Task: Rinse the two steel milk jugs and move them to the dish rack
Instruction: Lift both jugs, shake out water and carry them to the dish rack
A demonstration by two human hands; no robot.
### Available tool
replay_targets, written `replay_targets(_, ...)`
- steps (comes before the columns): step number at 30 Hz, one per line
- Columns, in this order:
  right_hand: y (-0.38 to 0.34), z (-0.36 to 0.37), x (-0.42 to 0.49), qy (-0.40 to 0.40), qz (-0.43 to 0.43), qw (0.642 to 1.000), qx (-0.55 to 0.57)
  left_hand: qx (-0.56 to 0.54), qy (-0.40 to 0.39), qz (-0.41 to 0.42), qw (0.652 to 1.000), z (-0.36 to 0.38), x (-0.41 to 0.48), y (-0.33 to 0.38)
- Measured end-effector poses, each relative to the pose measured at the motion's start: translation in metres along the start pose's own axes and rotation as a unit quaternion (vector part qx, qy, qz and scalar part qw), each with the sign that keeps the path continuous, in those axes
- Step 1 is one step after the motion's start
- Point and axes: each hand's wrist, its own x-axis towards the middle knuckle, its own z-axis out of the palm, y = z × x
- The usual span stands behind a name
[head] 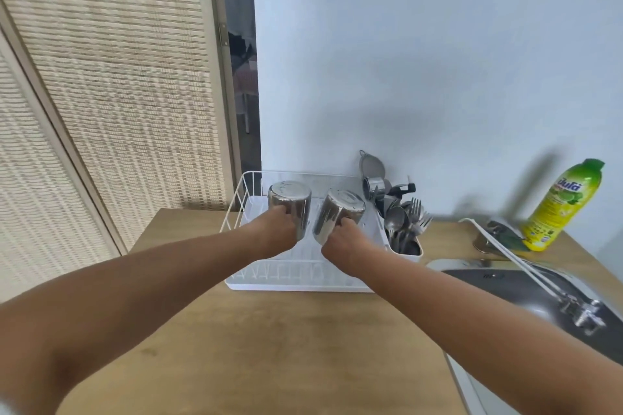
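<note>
Two steel milk jugs are held upside down over the white dish rack (236,212). My left hand (276,232) grips the left jug (291,200), whose flat base points up. My right hand (342,242) grips the right jug (340,212), which tilts a little to the right. Both jugs are inside the rack's outline; my hands hide their lower rims, so I cannot tell whether they touch the rack floor.
A white cutlery holder (409,248) with forks and spoons hangs on the rack's right side, with strainers (372,167) behind it. The steel sink (526,293) and its tap (580,310) lie to the right. A green-yellow dish soap bottle (563,205) stands by the wall. The wooden counter (269,347) runs toward me.
</note>
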Motion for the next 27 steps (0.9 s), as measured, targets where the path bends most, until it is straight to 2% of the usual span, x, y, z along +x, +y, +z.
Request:
replay_targets(10,0.002,0.011,0.002,0.005,-0.063,0.996,0.056,0.023,-0.028,0.078,0.996,0.018,0.006,0.009)
replay_targets(13,0.003,0.017,-0.001,0.0,-0.063,0.992,0.114,-0.005,-0.027,0.075,0.997,0.016,0.002,0.007)
replay_targets(18,0.002,0.028,-0.006,0.051,-0.06,0.98,0.182,-0.027,0.003,0.061,0.998,0.02,-0.004,0.007)
replay_targets(20,-0.001,0.031,-0.011,0.067,-0.05,0.977,0.195,-0.06,0.006,0.033,0.998,0.019,-0.007,0.011)
replay_targets(23,-0.007,0.033,-0.021,0.106,-0.006,0.965,0.241,-0.149,0.055,-0.041,0.986,0.018,-0.014,0.017)
replay_targets(25,-0.015,0.035,-0.028,0.133,0.04,0.943,0.303,-0.217,0.096,-0.086,0.968,0.014,-0.02,0.026)
replay_targets(27,-0.025,0.037,-0.035,0.197,0.103,0.907,0.358,-0.259,0.164,-0.132,0.943,0.009,-0.027,0.039)
